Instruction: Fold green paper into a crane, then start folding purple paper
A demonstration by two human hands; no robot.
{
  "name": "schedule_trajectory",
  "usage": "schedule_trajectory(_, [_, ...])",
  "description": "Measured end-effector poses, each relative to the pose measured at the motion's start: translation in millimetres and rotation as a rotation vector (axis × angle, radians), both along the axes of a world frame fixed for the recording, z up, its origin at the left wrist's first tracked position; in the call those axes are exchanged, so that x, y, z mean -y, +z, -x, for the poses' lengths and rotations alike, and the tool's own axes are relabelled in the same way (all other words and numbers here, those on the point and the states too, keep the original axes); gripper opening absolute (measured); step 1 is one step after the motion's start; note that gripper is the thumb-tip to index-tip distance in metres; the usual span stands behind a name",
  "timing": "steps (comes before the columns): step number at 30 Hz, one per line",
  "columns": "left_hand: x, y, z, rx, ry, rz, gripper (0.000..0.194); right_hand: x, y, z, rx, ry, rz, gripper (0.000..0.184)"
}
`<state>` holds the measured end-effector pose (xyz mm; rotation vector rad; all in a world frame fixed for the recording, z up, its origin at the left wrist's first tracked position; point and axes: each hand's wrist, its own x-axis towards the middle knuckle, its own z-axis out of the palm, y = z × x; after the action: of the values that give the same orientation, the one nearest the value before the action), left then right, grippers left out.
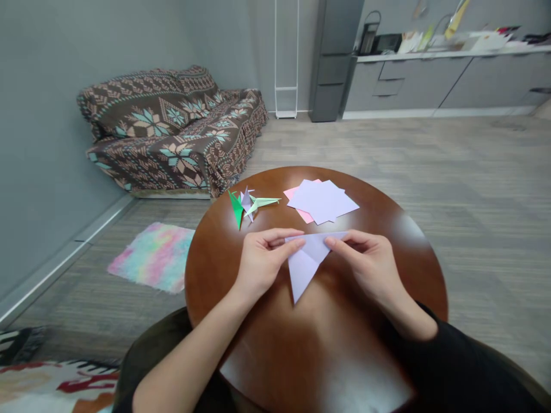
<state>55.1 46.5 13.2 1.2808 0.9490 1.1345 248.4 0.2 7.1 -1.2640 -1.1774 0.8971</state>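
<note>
A folded sheet of lavender origami paper (306, 267) is held between my two hands, its lower corner pointing down toward me. My left hand (264, 255) pinches the upper left edge between thumb and fingers. At the upper right corner, my right hand (372, 261) grips the same sheet, thumb on top. Creases show across the paper's face. Beyond my left hand stand folded paper cranes: a green one (236, 210), a purple one (247, 202) and a pale green one (263, 202). A fanned stack of lavender and pink paper (322, 199) lies beyond the held sheet.
The round brown table (275, 344) has a glossy top. Past it, a sofa (172, 132) under a patterned cover stands at the left, with a fluffy pastel rug (152, 256) on the floor. A grey fridge (336, 60) and kitchen cabinets (430, 83) line the far wall.
</note>
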Motion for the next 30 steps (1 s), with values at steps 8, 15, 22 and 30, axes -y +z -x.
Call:
schedule_trajectory(8, [0.3, 0.0, 0.2, -0.014, 0.006, -0.002, 0.023, 0.0, 1.3, 0.6, 0.029, -0.024, 0.005, 0.021])
schedule_trajectory(15, [-0.2, -1.8, 0.2, 0.027, -0.023, 0.051, 0.026, 0.5, 2.0, 0.5, 0.049, -0.034, -0.006, 0.022])
schedule_trajectory(22, [-1.9, -4.6, 1.2, 0.085, -0.042, 0.058, 0.023, 1.1, 2.5, 1.0, 0.058, -0.020, -0.009, 0.021])
schedule_trajectory(30, [0.2, 2.1, 2.9, -0.060, -0.300, 0.150, 0.025, -0.3, 4.1, 0.3, -0.035, -0.050, 0.002, 0.023])
